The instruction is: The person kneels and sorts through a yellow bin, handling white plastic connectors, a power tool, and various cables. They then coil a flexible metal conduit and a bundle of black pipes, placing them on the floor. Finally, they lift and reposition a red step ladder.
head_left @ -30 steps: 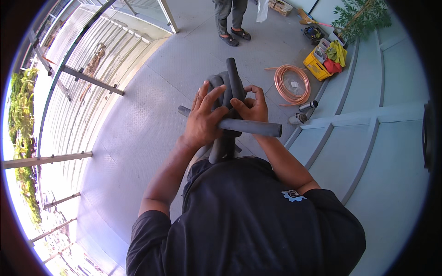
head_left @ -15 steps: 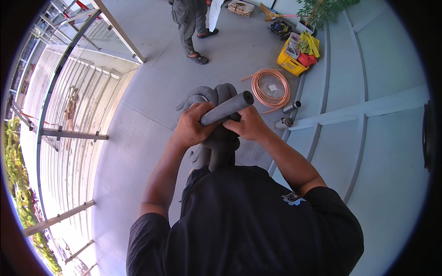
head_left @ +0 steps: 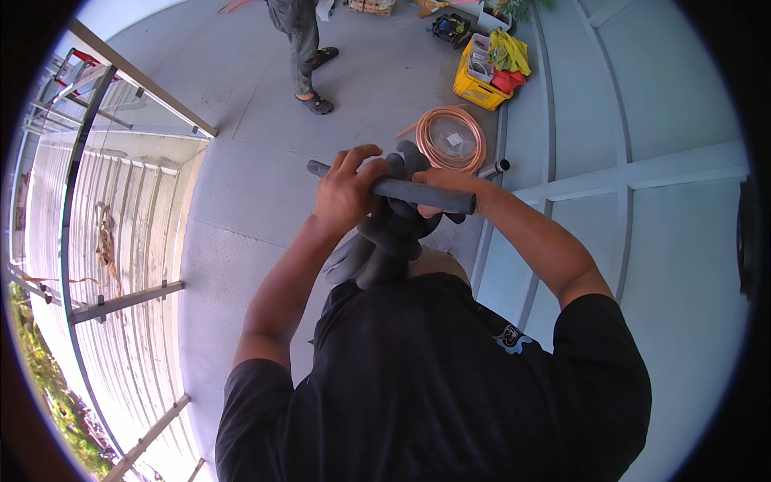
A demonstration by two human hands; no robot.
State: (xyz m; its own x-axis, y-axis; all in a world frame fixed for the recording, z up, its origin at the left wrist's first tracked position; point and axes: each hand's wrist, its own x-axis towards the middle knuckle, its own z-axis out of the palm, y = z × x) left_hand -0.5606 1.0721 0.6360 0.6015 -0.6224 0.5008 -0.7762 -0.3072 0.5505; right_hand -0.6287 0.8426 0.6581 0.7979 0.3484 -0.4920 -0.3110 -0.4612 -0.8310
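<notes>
A bundle of dark grey foam pipe insulation (head_left: 393,233), looped and twisted over itself, is in front of my chest. One tube end (head_left: 434,195) crosses over the top of it and points right. My left hand (head_left: 345,189) is curled around this tube at the bundle's left side, with some fingers lifted. Behind the tube end, my right hand (head_left: 454,181) grips the bundle from the right; the tube partly hides its fingers. Another grey end sticks out to the left beyond my left hand.
A copper pipe coil (head_left: 426,145) lies on the grey floor ahead, beside a short metal cylinder (head_left: 494,169). Farther back stand a filled yellow crate (head_left: 482,92), a black bag (head_left: 452,29) and a person (head_left: 301,48). A pale wall runs along the right; railings (head_left: 128,301) line the left.
The tube end has swung from pointing up and right to lying nearly level, pointing right. My left hand's fingers have lifted and spread somewhat. The view has shifted, and the person stands farther left in it.
</notes>
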